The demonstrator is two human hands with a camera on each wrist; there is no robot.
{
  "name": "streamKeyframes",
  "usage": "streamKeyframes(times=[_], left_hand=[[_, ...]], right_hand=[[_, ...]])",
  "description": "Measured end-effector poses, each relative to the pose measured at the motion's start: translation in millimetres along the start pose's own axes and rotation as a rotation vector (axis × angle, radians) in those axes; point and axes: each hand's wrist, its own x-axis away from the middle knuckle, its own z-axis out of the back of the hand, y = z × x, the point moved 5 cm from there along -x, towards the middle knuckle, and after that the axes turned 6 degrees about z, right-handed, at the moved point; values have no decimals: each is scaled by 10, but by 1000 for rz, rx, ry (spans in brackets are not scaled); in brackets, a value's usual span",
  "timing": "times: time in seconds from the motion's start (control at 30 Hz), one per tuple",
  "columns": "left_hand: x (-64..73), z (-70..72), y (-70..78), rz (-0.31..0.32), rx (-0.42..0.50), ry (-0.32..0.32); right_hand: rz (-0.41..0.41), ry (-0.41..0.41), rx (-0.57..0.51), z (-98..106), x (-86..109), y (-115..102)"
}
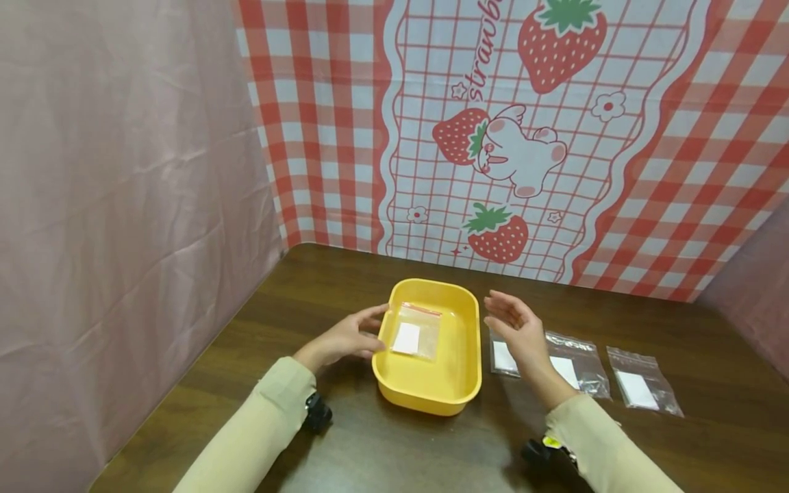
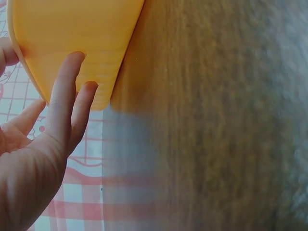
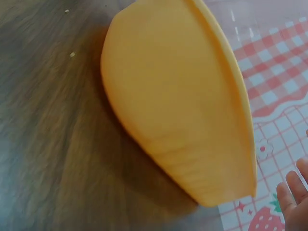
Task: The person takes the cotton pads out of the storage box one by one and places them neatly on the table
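A yellow plastic basin [image 1: 459,356] with rounded corners stands on the brown table. Inside it, toward the left, lies a small clear zip bag [image 1: 427,335] with a red strip and a white card. My left hand [image 1: 345,337] is at the basin's left side, its thumb and fingertips right at the rim. In the left wrist view, the long fingers [image 2: 62,101] lie fairly straight along the outer wall. My right hand [image 1: 520,335] hovers just off the right side, its fingers loosely extended and holding nothing.
Right of the basin are more clear zip bags with white cards: one [image 1: 502,357] partly behind my right hand, another [image 1: 588,366] beside it, and one [image 1: 656,383] farther right. A strawberry-print cloth [image 1: 333,137] hangs behind the table [image 1: 259,329]; a pink curtain [image 1: 135,205] hangs at left.
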Motion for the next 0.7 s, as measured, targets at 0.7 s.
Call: streamKeyframes(times=[0.7], left_hand=[[-4,6,-10,6,2,10]], right_hand=[[-97,-25,-26,-447,-378,-165]])
